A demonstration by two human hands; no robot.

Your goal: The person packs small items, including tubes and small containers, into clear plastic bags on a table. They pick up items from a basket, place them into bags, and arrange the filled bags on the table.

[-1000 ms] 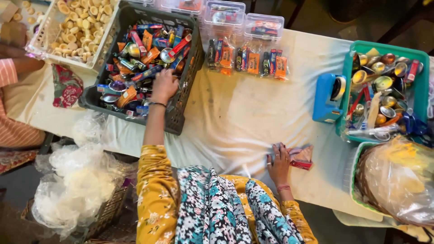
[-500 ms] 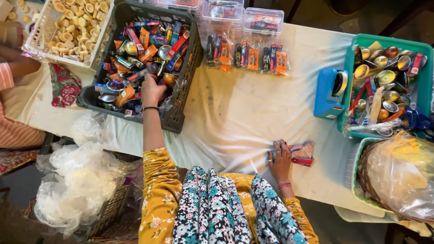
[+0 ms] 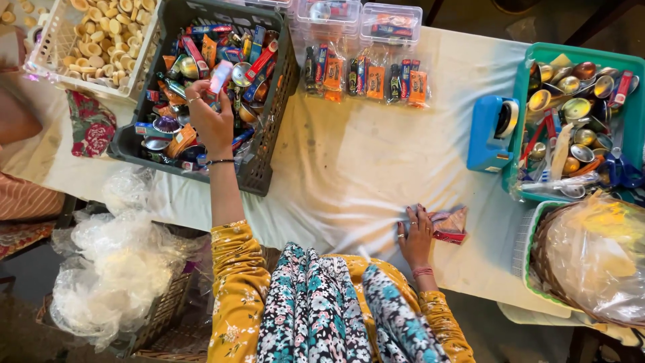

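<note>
Two hands worked: left hand (image 3: 211, 121) pinched small pink packet (image 3: 220, 76) over dark crate (image 3: 269, 128); right hand (image 3: 416, 235), fingers flat, pinned red pouch (image 3: 449, 225). Firm pinch advisable.

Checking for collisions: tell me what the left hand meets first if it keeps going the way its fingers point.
The left hand points up the picture over the dark plastic crate. First in line is probably the heap of small colourful packets inside it, though height is unclear.
</note>
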